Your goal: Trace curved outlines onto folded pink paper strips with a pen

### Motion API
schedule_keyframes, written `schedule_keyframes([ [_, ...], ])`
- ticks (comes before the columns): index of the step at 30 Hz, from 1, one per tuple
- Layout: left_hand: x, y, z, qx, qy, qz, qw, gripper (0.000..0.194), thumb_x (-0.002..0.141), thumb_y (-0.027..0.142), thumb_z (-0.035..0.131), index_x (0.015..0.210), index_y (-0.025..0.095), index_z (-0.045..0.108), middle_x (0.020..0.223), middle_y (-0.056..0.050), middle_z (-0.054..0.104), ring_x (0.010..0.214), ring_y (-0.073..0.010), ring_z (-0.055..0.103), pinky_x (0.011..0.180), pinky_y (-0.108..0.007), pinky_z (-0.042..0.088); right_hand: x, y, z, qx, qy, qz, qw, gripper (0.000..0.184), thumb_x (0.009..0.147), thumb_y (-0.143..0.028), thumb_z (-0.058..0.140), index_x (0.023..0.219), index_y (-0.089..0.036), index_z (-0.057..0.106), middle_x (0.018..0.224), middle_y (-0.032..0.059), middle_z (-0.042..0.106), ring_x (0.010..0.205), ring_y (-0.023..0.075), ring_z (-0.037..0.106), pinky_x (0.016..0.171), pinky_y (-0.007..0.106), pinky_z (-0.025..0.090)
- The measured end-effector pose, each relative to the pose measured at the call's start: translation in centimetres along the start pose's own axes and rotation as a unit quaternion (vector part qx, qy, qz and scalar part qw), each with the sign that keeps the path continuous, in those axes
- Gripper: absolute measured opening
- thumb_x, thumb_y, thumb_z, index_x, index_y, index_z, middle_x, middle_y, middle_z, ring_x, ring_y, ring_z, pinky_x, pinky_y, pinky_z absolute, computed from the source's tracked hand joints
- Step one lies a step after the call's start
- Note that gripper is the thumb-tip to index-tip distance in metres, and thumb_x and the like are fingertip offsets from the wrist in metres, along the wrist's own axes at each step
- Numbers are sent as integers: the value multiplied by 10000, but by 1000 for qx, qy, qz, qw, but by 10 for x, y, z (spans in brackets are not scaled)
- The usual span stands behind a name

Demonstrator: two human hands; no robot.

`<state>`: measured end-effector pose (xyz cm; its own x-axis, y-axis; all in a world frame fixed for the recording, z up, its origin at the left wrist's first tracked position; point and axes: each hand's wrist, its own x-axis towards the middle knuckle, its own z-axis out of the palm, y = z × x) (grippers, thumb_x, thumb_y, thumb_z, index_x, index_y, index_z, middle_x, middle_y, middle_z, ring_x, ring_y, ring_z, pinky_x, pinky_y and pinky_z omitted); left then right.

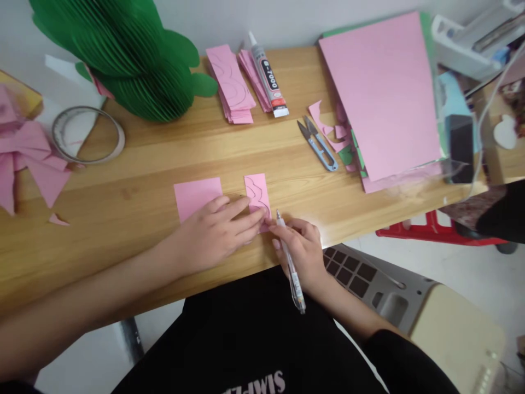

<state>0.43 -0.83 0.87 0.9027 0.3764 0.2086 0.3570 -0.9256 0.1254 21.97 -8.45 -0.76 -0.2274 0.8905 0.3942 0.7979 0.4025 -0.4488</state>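
A narrow strip of pink paper (pixel 256 186) with drawn wavy outlines lies near the table's front edge. My left hand (pixel 217 230) rests flat with its fingers stretched out, the tips on the strip. Partly beneath that hand is a plain pink paper square (pixel 196 196). My right hand (pixel 301 249) is closed around a clear pen (pixel 292 268), whose tip points up and away from me. The fingertips of this hand are at the lower right corner of the strip.
Behind lie marked pink strips (pixel 232 85), a glue tube (pixel 267 76), thread snips (pixel 318 143) and paper scraps (pixel 322 117). Pink sheets (pixel 385 98) are stacked at right. A green folded-paper form (pixel 135 60), a tape roll (pixel 88 158) and a pink bow (pixel 30 145) stand left.
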Motion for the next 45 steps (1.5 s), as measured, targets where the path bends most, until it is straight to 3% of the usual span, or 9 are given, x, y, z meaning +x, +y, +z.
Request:
schedule_keyframes([
  [5, 9, -13, -3, 5, 25, 84, 996, 464, 1046, 94, 215, 1040, 113, 679, 1132, -85, 736, 1082, -232, 655, 870, -357, 448, 1, -1, 3, 19, 24, 11, 999, 262, 934, -150, 542, 1124, -292, 654, 855, 17, 697, 804, 196, 619, 714, 330, 479],
  [9, 12, -21, 1, -5, 46, 122, 991, 444, 1040, 85, 242, 1028, 100, 685, 1134, -100, 740, 1076, -220, 655, 855, -344, 459, 2, -1, 4, 20, 37, 31, 999, 221, 954, -183, 533, 1090, -288, 673, 806, 11, 666, 767, 181, 609, 683, 311, 486],
  [15, 9, -27, 9, -50, 69, 126, 988, 324, 1009, 86, 358, 1046, 119, 679, 1147, -112, 738, 1098, -227, 647, 832, -352, 460, 10, -4, -3, 81, -30, 118, 989, 197, 1006, -258, 493, 1129, -277, 647, 878, 21, 746, 812, 185, 684, 758, 336, 554],
  [20, 8, -28, 9, -84, 46, 106, 990, 309, 1014, 96, 356, 1138, 133, 636, 1206, -72, 727, 1146, -221, 632, 842, -349, 457, 20, -12, -6, 151, 44, 211, 965, 178, 1016, -283, 486, 1105, -263, 640, 964, 24, 763, 862, 176, 720, 763, 332, 578],
  [25, 8, -29, 8, -104, 58, 93, 989, 349, 1037, 118, 302, 1134, 144, 636, 1191, -51, 735, 1158, -207, 636, 868, -340, 449, 20, -16, -1, 179, 83, 200, 960, 145, 961, -199, 540, 1007, -228, 674, 856, 23, 737, 714, 148, 700, 649, 287, 580],
  [32, 7, -31, 12, -102, 77, 99, 987, 384, 1022, 96, 326, 1035, 130, 708, 1149, -80, 748, 1112, -207, 645, 838, -343, 450, 29, -17, 11, 108, 121, 196, 967, 47, 873, -202, 631, 912, -224, 645, 744, 15, 698, 608, 145, 667, 546, 262, 559],
  [38, 6, -31, 13, -94, 73, 89, 989, 454, 1018, 96, 284, 1026, 197, 727, 1202, -45, 742, 1124, -190, 649, 831, -339, 473, 28, -19, 12, 105, 108, 229, 962, 36, 838, -225, 642, 824, -219, 610, 598, -37, 641, 432, 104, 562, 404, 217, 460],
  [45, 7, -30, 12, -91, 81, 93, 988, 408, 1013, 78, 327, 1029, 157, 727, 1175, -70, 750, 1104, -193, 661, 838, -330, 468, 24, -18, 13, 93, 98, 219, 966, 51, 841, -242, 638, 813, -211, 609, 592, -33, 649, 429, 100, 561, 394, 215, 446],
])
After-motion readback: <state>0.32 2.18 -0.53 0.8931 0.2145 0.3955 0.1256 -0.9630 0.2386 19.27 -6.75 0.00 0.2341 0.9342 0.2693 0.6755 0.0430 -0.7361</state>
